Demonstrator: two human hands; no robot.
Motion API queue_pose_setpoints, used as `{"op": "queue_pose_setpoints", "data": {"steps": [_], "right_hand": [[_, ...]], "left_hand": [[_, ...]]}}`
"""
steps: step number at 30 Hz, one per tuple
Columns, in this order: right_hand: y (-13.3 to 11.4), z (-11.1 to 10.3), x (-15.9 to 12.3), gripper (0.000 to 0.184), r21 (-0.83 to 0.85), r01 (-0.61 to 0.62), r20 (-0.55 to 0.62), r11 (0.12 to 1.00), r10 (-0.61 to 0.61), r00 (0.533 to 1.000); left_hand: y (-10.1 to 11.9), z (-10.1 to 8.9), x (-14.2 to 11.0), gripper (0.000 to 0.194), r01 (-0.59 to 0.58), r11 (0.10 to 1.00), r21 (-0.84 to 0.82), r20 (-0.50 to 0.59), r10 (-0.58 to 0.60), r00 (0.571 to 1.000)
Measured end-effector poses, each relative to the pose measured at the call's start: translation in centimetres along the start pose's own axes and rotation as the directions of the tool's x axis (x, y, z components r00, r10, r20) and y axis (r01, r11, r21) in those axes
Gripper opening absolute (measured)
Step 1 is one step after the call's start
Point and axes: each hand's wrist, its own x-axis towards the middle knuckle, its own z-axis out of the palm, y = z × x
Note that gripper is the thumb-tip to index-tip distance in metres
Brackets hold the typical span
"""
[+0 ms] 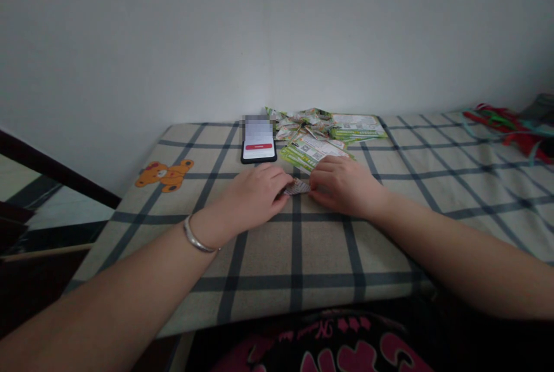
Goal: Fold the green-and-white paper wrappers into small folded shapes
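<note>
My left hand (255, 193), a silver bangle on its wrist, and my right hand (341, 184) rest on the checked cloth (303, 245) and meet at a small folded paper piece (296, 188). Both pinch it from either side, fingers curled. Just beyond my hands lies a stack of green and white paper slips (309, 151). Behind that is a heap of folded paper pieces (303, 121) and another stack of slips (357, 127).
A phone (258, 142) with a lit screen lies face up beyond my left hand. A bear picture (165, 175) is printed on the cloth at left. Red and green strings (506, 124) lie at the far right. A white wall stands behind; the cloth's left edge drops off.
</note>
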Motion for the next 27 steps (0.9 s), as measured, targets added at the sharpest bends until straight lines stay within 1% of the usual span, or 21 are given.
{"op": "queue_pose_setpoints", "data": {"steps": [4,9,14,17,23,27], "right_hand": [[-0.2,0.1,0.1,0.019,0.015,0.006,-0.020,1.000,-0.006,1.000],[-0.6,0.1,0.2,0.023,-0.017,-0.030,-0.025,0.999,0.029,0.999],[-0.6,0.4,0.2,0.024,-0.038,-0.025,-0.028,0.999,0.024,0.999],[-0.4,0.5,0.2,0.024,0.000,-0.023,-0.034,1.000,0.023,0.999],[-0.4,0.5,0.2,0.024,0.136,-0.063,-0.056,0.989,0.071,0.996],[-0.8,0.5,0.2,0.024,0.176,-0.100,-0.050,0.979,0.110,0.993]], "left_hand": [[-0.1,0.1,0.1,0.020,0.003,1.000,-0.013,-0.015,-0.003,1.000],[0.2,-0.1,0.2,0.016,0.000,0.998,-0.055,-0.008,0.000,1.000],[0.3,0.1,0.2,0.018,0.029,0.993,-0.117,-0.040,-0.034,0.999],[0.3,0.3,0.3,0.019,0.071,0.981,-0.179,-0.059,-0.083,0.995],[0.8,0.1,0.4,0.019,0.154,0.952,-0.264,-0.057,-0.175,0.983],[1.2,0.0,0.5,0.017,0.206,0.928,-0.310,-0.060,-0.235,0.970]]}}
